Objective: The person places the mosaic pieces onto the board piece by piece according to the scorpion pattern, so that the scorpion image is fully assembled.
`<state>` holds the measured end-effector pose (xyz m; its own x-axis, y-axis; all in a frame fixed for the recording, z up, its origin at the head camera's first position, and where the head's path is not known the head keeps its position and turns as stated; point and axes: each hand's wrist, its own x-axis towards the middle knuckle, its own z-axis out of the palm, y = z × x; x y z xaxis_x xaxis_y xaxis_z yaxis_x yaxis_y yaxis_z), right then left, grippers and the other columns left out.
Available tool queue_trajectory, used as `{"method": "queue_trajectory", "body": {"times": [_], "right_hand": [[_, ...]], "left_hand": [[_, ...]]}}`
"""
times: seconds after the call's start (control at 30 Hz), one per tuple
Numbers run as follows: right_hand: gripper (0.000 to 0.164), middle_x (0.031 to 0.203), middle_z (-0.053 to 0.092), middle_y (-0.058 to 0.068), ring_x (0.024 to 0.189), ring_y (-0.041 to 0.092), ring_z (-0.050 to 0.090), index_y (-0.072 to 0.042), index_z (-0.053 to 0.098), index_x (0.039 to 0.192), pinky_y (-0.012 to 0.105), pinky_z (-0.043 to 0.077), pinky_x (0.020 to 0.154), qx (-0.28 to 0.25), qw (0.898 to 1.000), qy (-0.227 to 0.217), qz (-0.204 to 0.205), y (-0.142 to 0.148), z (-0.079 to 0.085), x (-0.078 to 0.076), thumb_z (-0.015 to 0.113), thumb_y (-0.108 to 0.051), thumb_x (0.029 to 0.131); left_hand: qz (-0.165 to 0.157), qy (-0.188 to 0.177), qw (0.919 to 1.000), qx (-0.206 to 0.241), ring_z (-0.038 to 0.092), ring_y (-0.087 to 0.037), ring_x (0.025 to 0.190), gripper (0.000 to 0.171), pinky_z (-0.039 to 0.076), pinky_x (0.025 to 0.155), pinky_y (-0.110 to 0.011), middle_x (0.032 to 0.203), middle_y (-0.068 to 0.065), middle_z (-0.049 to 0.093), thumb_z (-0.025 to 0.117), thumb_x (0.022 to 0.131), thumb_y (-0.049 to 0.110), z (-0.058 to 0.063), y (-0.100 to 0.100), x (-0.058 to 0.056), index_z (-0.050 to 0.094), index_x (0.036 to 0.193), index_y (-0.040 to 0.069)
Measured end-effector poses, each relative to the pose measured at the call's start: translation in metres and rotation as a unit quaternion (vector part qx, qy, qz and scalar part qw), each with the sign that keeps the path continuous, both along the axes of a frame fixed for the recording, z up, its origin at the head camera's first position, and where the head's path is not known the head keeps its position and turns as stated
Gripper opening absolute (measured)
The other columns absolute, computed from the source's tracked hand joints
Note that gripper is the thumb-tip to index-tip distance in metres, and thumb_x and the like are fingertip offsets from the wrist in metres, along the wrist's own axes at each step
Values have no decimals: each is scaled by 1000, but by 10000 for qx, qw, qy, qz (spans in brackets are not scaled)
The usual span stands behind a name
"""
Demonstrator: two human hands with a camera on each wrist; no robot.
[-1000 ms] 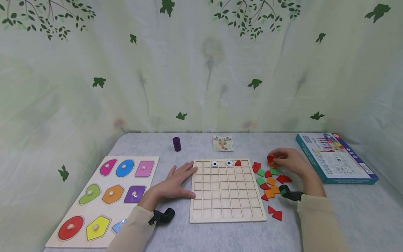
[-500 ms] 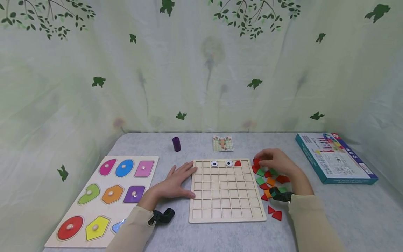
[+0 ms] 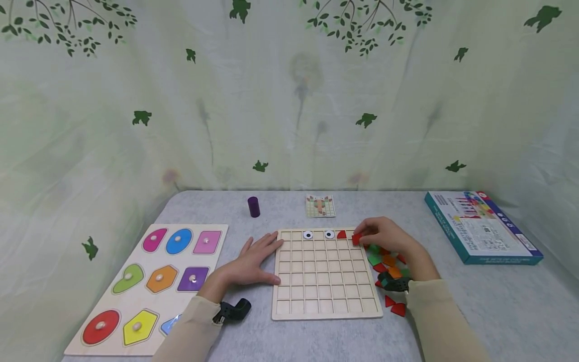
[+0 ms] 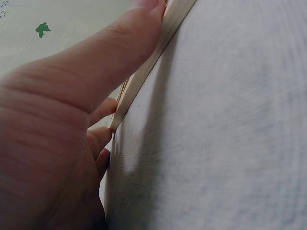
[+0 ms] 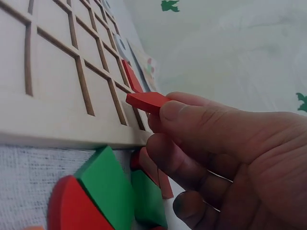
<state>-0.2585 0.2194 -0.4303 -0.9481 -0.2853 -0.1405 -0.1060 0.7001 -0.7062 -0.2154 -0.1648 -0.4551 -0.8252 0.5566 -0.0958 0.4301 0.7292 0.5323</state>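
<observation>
The head camera looks forward and down from the near side of the desk (image 3: pixel 253 332), far enough back to take in the left hand (image 3: pixel 251 264) at 7 o'clock, the right hand (image 3: pixel 389 235) at 4 and the curtain (image 3: pixel 289 100) at 12. The left-wrist view sits close and tilted, its hand at 9 o'clock, desk at 3. The right-wrist view looks low and close past the grid board (image 3: pixel 325 294), there at 10. All three share grid board and curtain.

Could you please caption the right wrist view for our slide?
The right hand pinches a red piece near a wooden grid board.
</observation>
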Motion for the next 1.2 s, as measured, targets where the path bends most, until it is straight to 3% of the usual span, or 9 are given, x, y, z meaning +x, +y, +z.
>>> {"method": "queue_trajectory", "body": {"times": [0.23,0.5,0.87,1.2], "right_hand": [[14,105,70,5,94,20,59,-15,73,106,36,54,90,97,9999,2,97,-4,-3,0,70,-15,93],[12,99,68,4,88,20,55,-14,73,104,27,48,78,184,9997,-86,103,-6,-4,2,70,-18,93],[12,85,57,4,84,19,52,-14,72,104,29,43,71,290,9996,0,44,-10,-10,-2,71,-15,92],[17,91,62,5,85,20,55,-15,71,108,28,46,72,201,9997,-88,-90,-12,-6,-1,71,-19,92]], "left_hand": [[-2,-18,10000,0,7,-31,158,101,-6,124,-61,170,-6,12,79,79,52,0,0,0,29,159,16],[-31,3,10000,-5,7,-30,158,100,-6,124,-61,170,-6,11,79,79,53,-1,-1,-1,29,159,17],[-68,26,10000,-7,8,-31,158,100,-5,124,-61,170,-7,11,79,80,52,-1,-1,-1,29,159,16],[-71,40,10000,16,8,-31,158,100,-5,124,-62,170,-7,12,79,80,50,0,-2,0,29,159,15]]}}
